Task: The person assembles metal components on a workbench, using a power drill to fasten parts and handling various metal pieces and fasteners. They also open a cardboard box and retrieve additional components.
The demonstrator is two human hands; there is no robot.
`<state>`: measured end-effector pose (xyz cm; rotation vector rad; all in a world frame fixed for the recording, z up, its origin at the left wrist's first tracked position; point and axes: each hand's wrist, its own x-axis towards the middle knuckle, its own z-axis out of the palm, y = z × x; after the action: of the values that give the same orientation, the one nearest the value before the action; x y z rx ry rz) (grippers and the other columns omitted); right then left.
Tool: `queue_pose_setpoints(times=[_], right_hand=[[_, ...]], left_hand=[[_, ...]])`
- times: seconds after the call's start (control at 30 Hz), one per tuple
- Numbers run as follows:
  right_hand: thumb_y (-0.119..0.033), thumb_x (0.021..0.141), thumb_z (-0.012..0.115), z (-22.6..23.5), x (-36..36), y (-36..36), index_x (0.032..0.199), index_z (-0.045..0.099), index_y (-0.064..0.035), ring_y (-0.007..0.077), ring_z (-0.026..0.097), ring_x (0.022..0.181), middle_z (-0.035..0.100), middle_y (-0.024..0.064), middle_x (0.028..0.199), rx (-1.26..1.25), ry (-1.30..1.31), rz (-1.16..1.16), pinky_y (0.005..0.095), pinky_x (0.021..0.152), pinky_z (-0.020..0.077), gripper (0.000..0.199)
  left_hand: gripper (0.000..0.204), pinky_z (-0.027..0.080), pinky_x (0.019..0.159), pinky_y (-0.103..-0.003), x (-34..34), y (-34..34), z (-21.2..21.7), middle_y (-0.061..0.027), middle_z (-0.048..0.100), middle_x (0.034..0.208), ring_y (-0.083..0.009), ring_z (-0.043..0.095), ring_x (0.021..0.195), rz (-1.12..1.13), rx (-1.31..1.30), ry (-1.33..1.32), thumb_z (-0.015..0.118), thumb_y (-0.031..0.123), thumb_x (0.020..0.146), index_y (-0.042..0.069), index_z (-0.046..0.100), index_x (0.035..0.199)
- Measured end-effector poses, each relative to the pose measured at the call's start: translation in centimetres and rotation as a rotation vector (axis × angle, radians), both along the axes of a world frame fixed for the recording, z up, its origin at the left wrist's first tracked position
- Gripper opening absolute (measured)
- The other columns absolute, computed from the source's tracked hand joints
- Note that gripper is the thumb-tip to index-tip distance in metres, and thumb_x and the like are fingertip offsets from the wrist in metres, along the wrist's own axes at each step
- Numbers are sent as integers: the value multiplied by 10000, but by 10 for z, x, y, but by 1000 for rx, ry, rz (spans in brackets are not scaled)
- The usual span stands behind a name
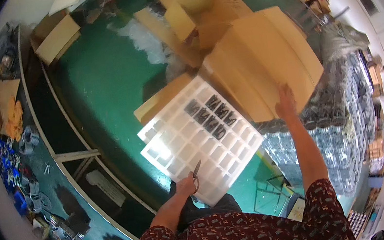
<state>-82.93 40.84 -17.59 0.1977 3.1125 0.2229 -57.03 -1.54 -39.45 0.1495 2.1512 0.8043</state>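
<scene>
In my left hand (186, 185) is a pair of scissors (198, 168), its blades pointing up and away over a white plastic tray (178, 159). The tray is divided into many square compartments; several small black parts (212, 122) sit in those near its far right side. Another white tray edge shows underneath at the left. My right hand (286, 101) reaches forward with its fingers stretched out against a large brown cardboard flap (261, 56). Whether it presses on the flap or hovers just over it is hard to tell.
Open cardboard boxes (208, 7) stand ahead, beside crumpled clear plastic (144, 41). At right rises a plastic-wrapped stack (324, 150). A workbench (51, 169) with blue and metal parts runs along the left. Another open box (55, 38) lies at the far left.
</scene>
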Motion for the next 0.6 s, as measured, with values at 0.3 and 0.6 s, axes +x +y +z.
queue_pose_setpoints(times=[0.3, 0.6], right_hand=[[-36, 715, 728, 1, 24, 52, 1594, 187, -105, 465, 188, 1494, 210, 272, 1616, -24, -126, 112, 521, 1196, 279, 1035], [-72, 629, 753, -2, 40, 87, 1571, 207, -19, 507, 200, 1475, 226, 320, 1592, -81, -109, 144, 540, 1217, 215, 1090]], left_hand=[[338, 532, 622, -520, 0, -11, -5, -159, 720, 852, -371, 724, 794, 192, -42, 163, 553, 260, 969, 90, 525, 1261], [573, 558, 832, -475, -82, -51, -6, -188, 701, 1125, -372, 689, 1029, 303, -172, 166, 484, 264, 965, 68, 360, 1488]])
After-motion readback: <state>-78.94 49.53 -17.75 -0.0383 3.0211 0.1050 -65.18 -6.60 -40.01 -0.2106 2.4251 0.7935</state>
